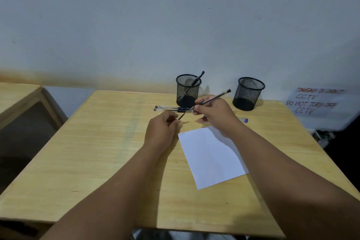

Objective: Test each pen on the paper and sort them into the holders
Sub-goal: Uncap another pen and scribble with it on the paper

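My right hand (212,113) grips a clear pen (218,96) above the table, its tip pointing down-left and its black end up-right. My left hand (161,128) pinches a small dark pen cap (181,116) just left of that tip. Two more clear pens (169,108) lie side by side in front of the left mesh holder (188,89), which has one black pen (196,81) leaning in it. The right mesh holder (248,93) looks empty. A white sheet of paper (210,156) lies under my right forearm, with a faint mark at its top left corner.
A blue-capped pen (245,120) pokes out from behind my right wrist. The wooden table (97,152) stands against a white wall. A handwritten CCTV notice (315,101) leans at the far right. Another wooden desk (17,95) sits to the left.
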